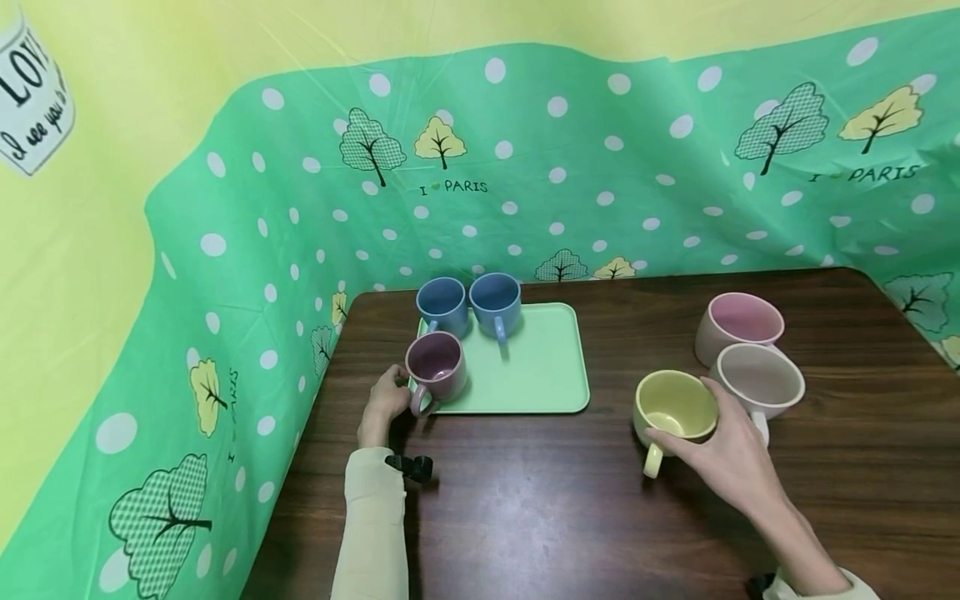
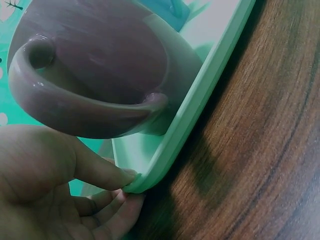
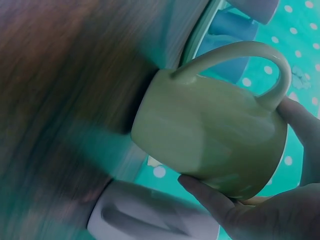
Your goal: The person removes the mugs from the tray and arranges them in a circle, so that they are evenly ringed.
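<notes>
My right hand (image 1: 731, 454) grips a yellow mug (image 1: 675, 412) by its sides near the rim, thumb beside the handle; the mug is upright, and whether its base touches the table I cannot tell. At the light green tray's near left corner, my left hand (image 2: 55, 185) pinches the tray edge (image 2: 175, 137) between thumb and fingers. Right beside that hand a purple mug (image 1: 442, 379) stands on the tray, its handle toward me. Two blue mugs (image 1: 444, 307) stand behind it along the tray's far left side.
Right of the yellow mug stands a white mug (image 1: 757, 383), with a pink mug (image 1: 738, 325) behind it. All rest on a dark wooden table (image 1: 510, 508). A green and yellow patterned cloth (image 1: 525, 192) hangs behind and left of the table.
</notes>
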`<state>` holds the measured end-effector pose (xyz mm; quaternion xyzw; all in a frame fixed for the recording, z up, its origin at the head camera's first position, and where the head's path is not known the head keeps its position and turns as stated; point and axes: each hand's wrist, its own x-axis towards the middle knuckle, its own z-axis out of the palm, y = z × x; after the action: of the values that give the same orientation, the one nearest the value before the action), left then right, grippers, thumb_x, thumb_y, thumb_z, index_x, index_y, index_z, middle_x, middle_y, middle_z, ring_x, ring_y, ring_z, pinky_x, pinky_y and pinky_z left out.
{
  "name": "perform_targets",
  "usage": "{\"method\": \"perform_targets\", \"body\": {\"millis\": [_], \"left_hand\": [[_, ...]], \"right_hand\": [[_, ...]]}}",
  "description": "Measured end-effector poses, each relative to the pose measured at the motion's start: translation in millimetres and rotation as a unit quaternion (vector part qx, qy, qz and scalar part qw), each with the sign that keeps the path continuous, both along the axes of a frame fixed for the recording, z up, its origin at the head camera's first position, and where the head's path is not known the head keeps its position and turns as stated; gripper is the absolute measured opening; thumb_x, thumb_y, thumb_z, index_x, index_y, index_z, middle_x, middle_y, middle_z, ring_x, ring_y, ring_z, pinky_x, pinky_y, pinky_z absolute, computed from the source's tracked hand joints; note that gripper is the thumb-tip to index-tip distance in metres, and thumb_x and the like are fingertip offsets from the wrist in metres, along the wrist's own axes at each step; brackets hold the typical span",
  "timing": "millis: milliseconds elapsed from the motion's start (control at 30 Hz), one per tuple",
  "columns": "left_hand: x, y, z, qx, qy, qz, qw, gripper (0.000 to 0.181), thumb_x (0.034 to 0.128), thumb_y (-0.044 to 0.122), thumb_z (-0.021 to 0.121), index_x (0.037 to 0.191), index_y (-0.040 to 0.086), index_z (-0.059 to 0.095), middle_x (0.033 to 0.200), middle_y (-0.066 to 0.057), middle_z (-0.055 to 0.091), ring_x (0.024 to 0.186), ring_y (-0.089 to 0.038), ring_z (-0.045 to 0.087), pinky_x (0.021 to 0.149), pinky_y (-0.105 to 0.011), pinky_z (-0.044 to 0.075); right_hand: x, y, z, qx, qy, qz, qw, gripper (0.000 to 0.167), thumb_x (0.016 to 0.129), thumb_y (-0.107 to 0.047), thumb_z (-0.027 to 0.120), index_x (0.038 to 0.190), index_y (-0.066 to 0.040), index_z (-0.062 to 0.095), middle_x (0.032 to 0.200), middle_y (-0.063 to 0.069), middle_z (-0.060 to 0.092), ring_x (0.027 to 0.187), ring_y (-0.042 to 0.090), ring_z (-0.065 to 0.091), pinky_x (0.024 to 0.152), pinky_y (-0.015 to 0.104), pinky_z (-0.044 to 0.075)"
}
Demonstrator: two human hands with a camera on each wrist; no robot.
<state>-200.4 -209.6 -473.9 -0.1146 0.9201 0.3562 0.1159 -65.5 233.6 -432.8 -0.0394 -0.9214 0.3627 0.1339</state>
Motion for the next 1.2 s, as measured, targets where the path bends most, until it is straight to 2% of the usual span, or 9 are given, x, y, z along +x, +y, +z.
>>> {"method": "perform_targets", "body": {"millis": [133, 367, 600, 833, 967, 1200], "left_hand": [[-0.4, 0.0, -1.2, -0.003, -0.001, -0.001, 1.0, 0.039, 0.0805, 0.005, 0.045, 0.119, 0.007, 0.054, 0.13, -0.019, 0.055, 0.109, -0.034, 0.05, 0.087, -0.046, 0.042], [-0.4, 0.4, -1.9, -0.004, -0.002, -0.001, 1.0, 0.037, 0.0827, 0.006, 0.044, 0.119, 0.008, 0.054, 0.126, -0.018, 0.056, 0.098, -0.031, 0.049, 0.082, -0.042, 0.041], [0.2, 0.5, -1.6, -0.003, 0.0, 0.0, 1.0, 0.037, 0.0827, 0.006, 0.045, 0.119, 0.008, 0.054, 0.129, -0.018, 0.056, 0.104, -0.032, 0.05, 0.086, -0.044, 0.042], [0.0, 0.7, -0.7, 0.002, -0.003, 0.001, 1.0, 0.041, 0.0803, 0.005, 0.046, 0.12, 0.007, 0.054, 0.129, -0.018, 0.056, 0.108, -0.032, 0.05, 0.088, -0.045, 0.042], [-0.2, 1.0, -0.6, 0.003, -0.007, 0.002, 1.0, 0.041, 0.0806, 0.005, 0.046, 0.121, 0.008, 0.054, 0.124, -0.017, 0.058, 0.103, -0.032, 0.049, 0.084, -0.043, 0.041], [-0.3, -0.4, -0.8, -0.001, -0.005, 0.002, 1.0, 0.041, 0.0803, 0.005, 0.046, 0.121, 0.008, 0.054, 0.12, -0.016, 0.058, 0.101, -0.031, 0.049, 0.082, -0.043, 0.041]], "right_hand": [[3.5, 5, 0.9, 0.006, 0.005, -0.006, 1.0, 0.095, 0.065, -0.042, 0.085, 0.137, 0.001, 0.042, 0.108, 0.023, 0.059, 0.097, 0.037, 0.053, 0.077, 0.049, 0.037], [11.0, 10, 3.7, 0.018, -0.013, -0.014, 0.9997, 0.095, 0.068, -0.044, 0.083, 0.141, -0.004, 0.038, 0.117, 0.024, 0.052, 0.101, 0.041, 0.051, 0.076, 0.055, 0.035], [17.1, 9, 3.0, 0.036, -0.009, -0.029, 0.9989, 0.103, 0.068, -0.046, 0.081, 0.147, -0.005, 0.03, 0.123, 0.027, 0.049, 0.102, 0.045, 0.05, 0.074, 0.06, 0.035], [21.4, 9, 1.2, 0.043, -0.004, -0.043, 0.9982, 0.101, 0.068, -0.046, 0.081, 0.147, -0.007, 0.032, 0.125, 0.025, 0.048, 0.103, 0.045, 0.049, 0.075, 0.061, 0.034], [22.2, 10, -0.4, 0.04, -0.002, -0.048, 0.9981, 0.1, 0.067, -0.045, 0.082, 0.146, -0.008, 0.034, 0.125, 0.026, 0.048, 0.104, 0.045, 0.048, 0.075, 0.062, 0.034], [23.7, 9, 0.9, 0.045, -0.022, -0.062, 0.9968, 0.106, 0.069, -0.048, 0.08, 0.15, -0.008, 0.025, 0.135, 0.032, 0.039, 0.11, 0.052, 0.043, 0.078, 0.066, 0.033]]}}
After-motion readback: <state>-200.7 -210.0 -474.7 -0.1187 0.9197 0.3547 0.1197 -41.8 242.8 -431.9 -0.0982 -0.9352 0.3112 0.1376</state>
